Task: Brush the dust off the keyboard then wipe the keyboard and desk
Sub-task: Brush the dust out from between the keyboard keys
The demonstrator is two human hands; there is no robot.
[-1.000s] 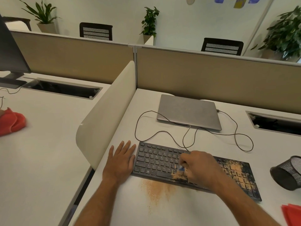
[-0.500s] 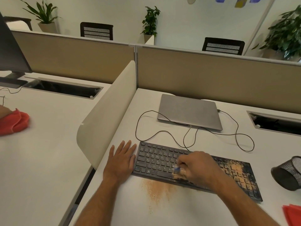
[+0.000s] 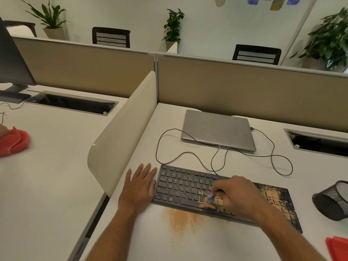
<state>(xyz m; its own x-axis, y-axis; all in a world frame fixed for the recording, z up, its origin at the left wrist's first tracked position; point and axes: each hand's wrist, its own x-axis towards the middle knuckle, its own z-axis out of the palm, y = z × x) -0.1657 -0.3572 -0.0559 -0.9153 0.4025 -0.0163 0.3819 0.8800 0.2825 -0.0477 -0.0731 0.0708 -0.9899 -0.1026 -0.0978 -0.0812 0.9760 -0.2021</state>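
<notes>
A black keyboard (image 3: 180, 187) lies on the white desk (image 3: 169, 117), its right half coated with orange-brown dust. More of that dust (image 3: 180, 219) is heaped on the desk just in front of the keyboard's middle. My right hand (image 3: 239, 196) is over the keyboard's centre, closed on a small blue brush (image 3: 211, 197) whose tip touches the dusty keys. My left hand (image 3: 139, 187) lies flat on the desk with fingers apart, against the keyboard's left end.
A closed grey laptop (image 3: 218, 129) sits behind the keyboard with a thin black cable (image 3: 278, 162) looping around. A black mesh cup (image 3: 333, 200) lies tipped at the right, a red cloth (image 3: 337, 247) at bottom right. A curved divider (image 3: 120, 136) borders the left; another red cloth (image 3: 14, 142) lies beyond.
My right hand with the brush has shifted slightly left and up across the keys. The left hand has stayed put.
</notes>
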